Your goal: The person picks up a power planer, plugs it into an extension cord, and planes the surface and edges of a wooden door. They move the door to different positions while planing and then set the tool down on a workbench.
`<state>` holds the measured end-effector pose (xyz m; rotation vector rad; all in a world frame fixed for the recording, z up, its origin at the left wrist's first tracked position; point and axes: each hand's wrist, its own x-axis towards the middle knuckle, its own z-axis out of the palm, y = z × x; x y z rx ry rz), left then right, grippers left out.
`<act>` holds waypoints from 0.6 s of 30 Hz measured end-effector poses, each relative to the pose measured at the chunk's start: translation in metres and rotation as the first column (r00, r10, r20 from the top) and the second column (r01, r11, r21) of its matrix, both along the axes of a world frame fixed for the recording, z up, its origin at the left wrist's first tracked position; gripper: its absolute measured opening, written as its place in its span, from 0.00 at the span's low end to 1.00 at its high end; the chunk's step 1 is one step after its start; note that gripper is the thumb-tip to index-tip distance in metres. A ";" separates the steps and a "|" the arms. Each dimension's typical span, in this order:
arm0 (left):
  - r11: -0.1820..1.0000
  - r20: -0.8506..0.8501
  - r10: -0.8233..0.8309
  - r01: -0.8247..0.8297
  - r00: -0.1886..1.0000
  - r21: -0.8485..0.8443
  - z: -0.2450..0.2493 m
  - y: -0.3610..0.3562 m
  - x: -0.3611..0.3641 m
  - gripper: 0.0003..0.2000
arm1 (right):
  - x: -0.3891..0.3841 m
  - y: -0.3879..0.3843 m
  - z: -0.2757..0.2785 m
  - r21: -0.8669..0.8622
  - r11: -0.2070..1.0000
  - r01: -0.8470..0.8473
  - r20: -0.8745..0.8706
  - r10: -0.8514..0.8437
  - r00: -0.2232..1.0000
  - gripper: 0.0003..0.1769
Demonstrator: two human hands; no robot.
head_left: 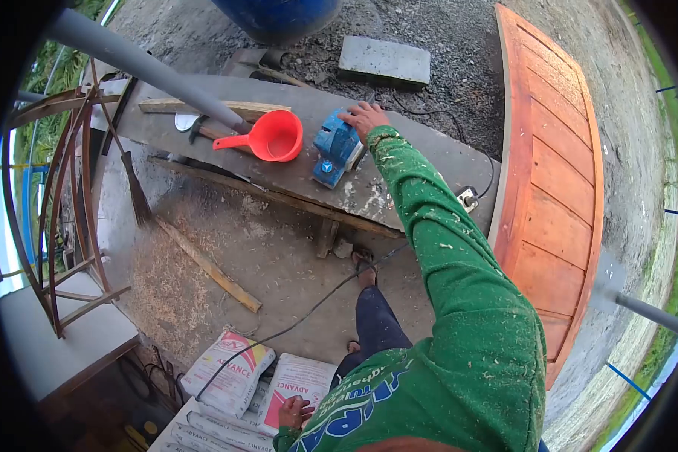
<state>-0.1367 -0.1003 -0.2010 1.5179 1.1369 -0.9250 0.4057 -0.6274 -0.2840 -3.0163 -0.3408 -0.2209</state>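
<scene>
My right hand point(366, 119) reaches out to the blue power planer point(334, 148) on the grey bench point(233, 162), its fingers resting on the tool's far end. Wood shavings cover the green sleeve. Left of the planer sits a red plastic dipper point(275, 136) with its handle pointing left, beside a hammer point(197, 131). Down by my body, my left hand point(295, 413) hangs over the white cement bags point(297, 384) with its fingers curled; whether anything is in it is hidden.
An orange wooden door panel point(554, 188) stands right of the bench, near a power socket point(468, 198). A black cable point(309, 305) crosses the floor. A wooden strip point(211, 264) lies among shavings, below a broom point(136, 192). Beyond the bench are a concrete block point(385, 60) and a blue drum point(279, 15).
</scene>
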 end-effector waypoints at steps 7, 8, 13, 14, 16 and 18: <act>0.990 0.015 -0.132 0.132 0.991 -0.038 -0.007 -0.019 0.049 0.18 | 0.049 0.002 -0.010 -0.099 0.966 -0.237 -0.341 0.191 0.920 0.15; 0.986 0.016 -0.156 0.156 0.988 -0.049 -0.009 -0.015 0.053 0.18 | 0.048 0.001 -0.008 -0.105 0.965 -0.242 -0.329 0.196 0.924 0.14; 0.777 0.359 -0.584 0.630 0.728 -0.014 0.004 -0.034 0.124 0.18 | -0.025 0.029 0.107 0.017 1.000 0.005 -0.292 0.000 0.957 0.14; 0.773 0.438 -0.559 0.634 0.704 -0.033 0.011 -0.047 0.146 0.18 | -0.044 0.035 0.132 0.083 0.992 0.095 -0.262 -0.071 0.962 0.15; 0.713 0.598 -0.546 0.700 0.587 -0.036 0.037 -0.078 0.194 0.17 | -0.083 0.047 0.175 0.219 0.951 0.217 -0.143 -0.189 0.972 0.21; 0.550 0.750 -0.586 0.830 0.306 0.092 0.085 -0.107 0.240 0.21 | -0.144 0.080 0.238 0.417 0.833 0.364 -0.089 -0.361 0.928 0.23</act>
